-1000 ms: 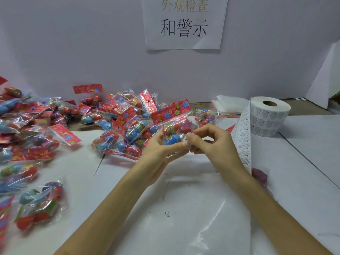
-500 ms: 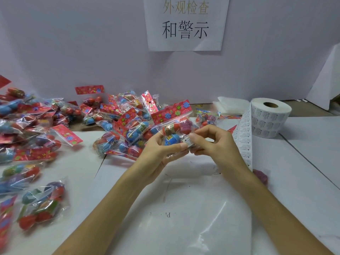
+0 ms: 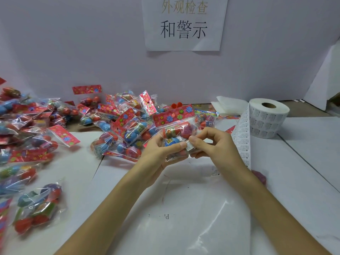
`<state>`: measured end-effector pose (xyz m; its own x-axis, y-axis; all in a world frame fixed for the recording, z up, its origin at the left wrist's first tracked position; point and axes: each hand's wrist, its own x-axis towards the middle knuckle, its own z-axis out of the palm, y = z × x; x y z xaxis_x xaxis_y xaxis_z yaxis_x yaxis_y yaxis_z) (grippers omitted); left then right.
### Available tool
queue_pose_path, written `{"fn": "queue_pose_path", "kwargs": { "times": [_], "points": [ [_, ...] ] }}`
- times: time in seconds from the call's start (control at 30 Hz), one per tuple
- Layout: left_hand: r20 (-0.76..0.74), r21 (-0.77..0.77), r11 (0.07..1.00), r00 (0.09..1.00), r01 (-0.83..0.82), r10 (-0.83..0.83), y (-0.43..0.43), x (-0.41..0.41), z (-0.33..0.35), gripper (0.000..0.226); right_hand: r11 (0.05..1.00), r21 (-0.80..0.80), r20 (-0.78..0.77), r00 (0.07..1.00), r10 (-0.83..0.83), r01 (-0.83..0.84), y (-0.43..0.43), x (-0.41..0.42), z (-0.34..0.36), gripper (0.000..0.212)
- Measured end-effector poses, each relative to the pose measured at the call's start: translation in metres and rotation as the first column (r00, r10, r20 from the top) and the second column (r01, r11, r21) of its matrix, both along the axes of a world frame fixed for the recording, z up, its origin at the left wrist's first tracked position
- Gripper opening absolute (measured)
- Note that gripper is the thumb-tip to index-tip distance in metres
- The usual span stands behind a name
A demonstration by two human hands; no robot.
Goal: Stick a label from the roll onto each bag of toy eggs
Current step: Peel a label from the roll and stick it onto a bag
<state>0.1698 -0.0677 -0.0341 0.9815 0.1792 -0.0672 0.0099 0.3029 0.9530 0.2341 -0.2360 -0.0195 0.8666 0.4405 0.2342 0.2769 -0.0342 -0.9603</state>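
Your left hand (image 3: 159,154) grips a bag (image 3: 174,130) above the bench (image 3: 303,162); your right hand (image 3: 219,144) pinches a label (image 3: 189,145) against its clear front, both hands close together. The roll (image 3: 266,120) stands right of them, more bags (image 3: 119,126) piled left

Your left hand (image 3: 161,153) and right hand (image 3: 219,146), both bare, with bare forearms (image 3: 103,208) and short, plain nails.
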Motion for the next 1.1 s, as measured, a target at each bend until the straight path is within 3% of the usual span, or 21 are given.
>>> {"fn": "queue_pose_path", "kwargs": {
  "times": [1.0,1.1],
  "points": [
    [0.007,0.002,0.999,0.999,-0.04,0.04,-0.0001,-0.0003,0.0023,0.057,1.0,0.008,-0.034,0.999,0.019,-0.019,0.0012,-0.0004,0.0,0.012],
    [0.017,0.033,0.997,0.998,-0.065,0.064,-0.0004,-0.0004,0.0011,0.058,1.0,-0.022,0.03,1.0,0.002,-0.001,0.0016,-0.0002,-0.0019,0.01]
  ]
}}
